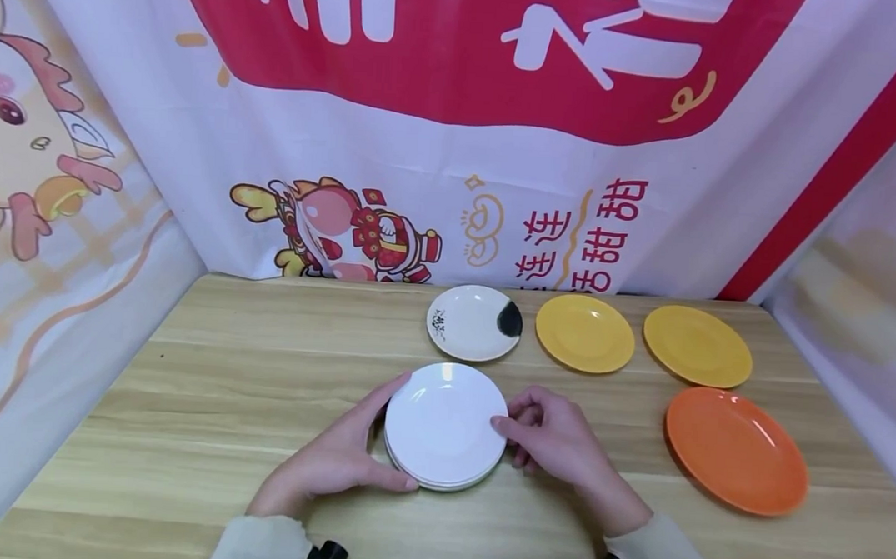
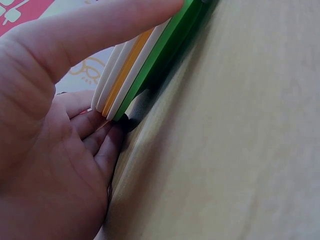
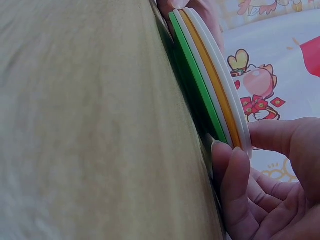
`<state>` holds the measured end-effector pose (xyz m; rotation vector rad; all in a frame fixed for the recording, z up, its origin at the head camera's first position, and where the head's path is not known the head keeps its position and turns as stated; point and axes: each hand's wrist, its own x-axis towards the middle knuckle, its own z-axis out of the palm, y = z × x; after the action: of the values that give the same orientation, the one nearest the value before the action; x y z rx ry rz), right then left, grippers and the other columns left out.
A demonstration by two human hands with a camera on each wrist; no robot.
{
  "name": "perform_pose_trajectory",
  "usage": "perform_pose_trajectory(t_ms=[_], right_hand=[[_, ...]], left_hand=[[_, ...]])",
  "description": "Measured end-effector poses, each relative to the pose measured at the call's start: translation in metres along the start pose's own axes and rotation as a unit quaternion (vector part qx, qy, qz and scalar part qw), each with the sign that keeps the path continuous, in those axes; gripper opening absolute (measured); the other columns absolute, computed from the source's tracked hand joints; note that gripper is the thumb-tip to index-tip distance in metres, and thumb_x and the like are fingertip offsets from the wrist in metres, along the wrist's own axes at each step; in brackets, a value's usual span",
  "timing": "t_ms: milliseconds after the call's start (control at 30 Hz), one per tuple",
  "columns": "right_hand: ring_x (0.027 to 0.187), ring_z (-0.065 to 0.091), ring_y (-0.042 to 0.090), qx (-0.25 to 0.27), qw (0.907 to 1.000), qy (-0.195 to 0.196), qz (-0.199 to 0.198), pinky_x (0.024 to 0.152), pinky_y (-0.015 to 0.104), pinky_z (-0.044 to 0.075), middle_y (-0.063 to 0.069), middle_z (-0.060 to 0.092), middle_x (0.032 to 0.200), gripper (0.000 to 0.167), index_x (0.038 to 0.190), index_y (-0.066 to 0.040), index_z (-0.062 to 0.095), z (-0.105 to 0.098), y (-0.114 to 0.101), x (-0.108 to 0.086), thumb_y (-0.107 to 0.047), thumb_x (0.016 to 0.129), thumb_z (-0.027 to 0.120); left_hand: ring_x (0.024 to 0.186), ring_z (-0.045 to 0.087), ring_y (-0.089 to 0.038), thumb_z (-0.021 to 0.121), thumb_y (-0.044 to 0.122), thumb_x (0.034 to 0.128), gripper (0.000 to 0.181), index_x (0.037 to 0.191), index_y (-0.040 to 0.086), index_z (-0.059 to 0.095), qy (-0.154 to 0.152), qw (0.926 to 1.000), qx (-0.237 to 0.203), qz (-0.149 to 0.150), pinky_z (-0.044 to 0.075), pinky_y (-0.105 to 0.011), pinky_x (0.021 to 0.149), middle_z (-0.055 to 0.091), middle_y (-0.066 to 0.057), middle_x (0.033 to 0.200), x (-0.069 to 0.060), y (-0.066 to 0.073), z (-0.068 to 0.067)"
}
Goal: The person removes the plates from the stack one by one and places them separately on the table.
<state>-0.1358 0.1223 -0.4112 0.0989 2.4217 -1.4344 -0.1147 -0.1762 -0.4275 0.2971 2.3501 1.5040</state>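
Observation:
A round stack of plates (image 1: 445, 421) sits on the table with a white plate on top. From the side, the right wrist view shows a green plate (image 3: 192, 75) at the bottom, with white rims and a yellow-orange plate (image 3: 212, 75) above it. My left hand (image 1: 346, 450) holds the stack's left side, its thumb along the near rim and its fingers around the far left edge. On the right, my right hand (image 1: 554, 434) pinches the rim, thumb over the top plate and fingertips against the edge, low down near the green plate.
Behind the stack lies a white plate with a black patch (image 1: 472, 322). Two yellow plates (image 1: 584, 333) (image 1: 696, 346) lie to its right, and a larger orange plate (image 1: 737, 450) lies in front of them. A printed cloth (image 1: 394, 144) hangs along the table's back edge.

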Motion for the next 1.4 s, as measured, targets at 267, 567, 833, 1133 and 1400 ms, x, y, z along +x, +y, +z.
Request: perform_pose_trajectory(t_ms=[267, 567, 833, 1133, 1400], right_hand=[[0.064, 0.067, 0.021, 0.005, 1.0000, -0.003, -0.005, 0.055, 0.031, 0.060, 0.008, 0.071, 0.085, 0.024, 0.111, -0.010, 0.069, 0.0000, 0.0002, 0.0003, -0.026, 0.098, 0.081], [0.065, 0.068, 0.021, 0.004, 1.0000, -0.004, -0.002, 0.056, 0.031, 0.060, 0.009, 0.070, 0.085, 0.023, 0.112, -0.010, 0.069, -0.0013, 0.0006, -0.0012, -0.027, 0.100, 0.079], [0.066, 0.068, 0.021, 0.001, 1.0000, 0.002, -0.003, 0.057, 0.031, 0.060, 0.009, 0.070, 0.085, 0.021, 0.112, -0.011, 0.070, -0.0015, 0.0000, -0.0010, -0.027, 0.101, 0.078], [0.066, 0.068, 0.021, 0.003, 1.0000, 0.005, -0.006, 0.056, 0.032, 0.060, 0.008, 0.071, 0.087, 0.020, 0.112, -0.010, 0.070, -0.0026, 0.0017, 0.0004, -0.026, 0.101, 0.077], [0.067, 0.069, 0.021, 0.008, 1.0000, 0.004, -0.003, 0.057, 0.032, 0.060, 0.008, 0.071, 0.089, 0.019, 0.113, -0.010, 0.071, -0.0058, 0.0025, 0.0011, -0.024, 0.101, 0.077]], left_hand=[[0.166, 0.023, -0.027, 0.105, 0.030, 0.0650, 0.132, 0.171, 0.029, 0.027, 0.002, 1.0000, 0.003, 0.003, 0.012, -0.063, 0.136, 0.031, 0.002, 0.177, 0.0003, -0.0018, 0.0004], [0.166, 0.023, -0.028, 0.105, 0.030, 0.0653, 0.132, 0.171, 0.029, 0.027, -0.002, 0.9999, 0.004, 0.013, 0.012, -0.062, 0.136, 0.032, 0.001, 0.177, 0.0010, -0.0024, 0.0003], [0.167, 0.021, -0.029, 0.105, 0.027, 0.0651, 0.132, 0.171, 0.028, 0.027, -0.001, 1.0000, 0.002, 0.010, 0.010, -0.063, 0.136, 0.031, 0.001, 0.177, 0.0010, -0.0011, 0.0000], [0.166, 0.024, -0.027, 0.105, 0.027, 0.0645, 0.133, 0.172, 0.028, 0.026, -0.002, 0.9999, -0.003, 0.016, 0.011, -0.060, 0.136, 0.032, 0.002, 0.176, 0.0008, -0.0001, -0.0004], [0.167, 0.023, -0.029, 0.105, 0.025, 0.0652, 0.132, 0.172, 0.024, 0.027, 0.001, 1.0000, -0.005, 0.001, 0.010, -0.061, 0.137, 0.031, -0.001, 0.177, -0.0002, 0.0017, 0.0001]])
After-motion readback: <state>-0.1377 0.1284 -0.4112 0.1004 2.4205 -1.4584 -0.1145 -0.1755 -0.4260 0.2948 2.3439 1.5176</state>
